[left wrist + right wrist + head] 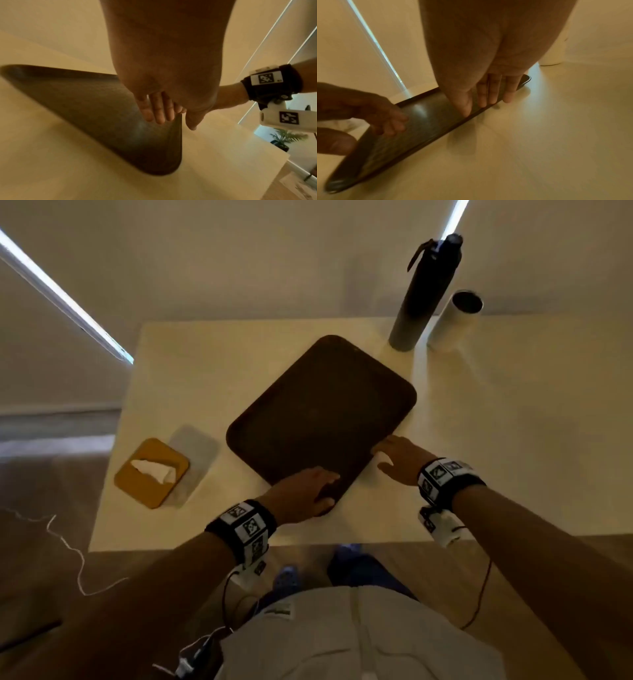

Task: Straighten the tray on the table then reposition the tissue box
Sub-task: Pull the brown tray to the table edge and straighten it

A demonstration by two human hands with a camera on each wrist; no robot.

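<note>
A dark brown tray [322, 412] lies skewed on the white table [205, 364], with one corner pointing at me. My left hand [329, 489] is on that near corner. Its fingers [157, 115] lie on the tray's floor [85, 108], and the thumb sits just outside the rim. My right hand [382, 455] touches the tray's right edge with straight fingers [491, 97], its thumb on the rim [419, 121]. The tissue box [150, 472], which has a yellow top with a white tissue sticking out, stands apart at the table's left front.
A tall dark bottle [424, 299] and a white tumbler [455, 323] stand at the table's back right, close to the tray's far corner. The wall is right behind the table. A thin cable [68, 542] trails on the floor at the left.
</note>
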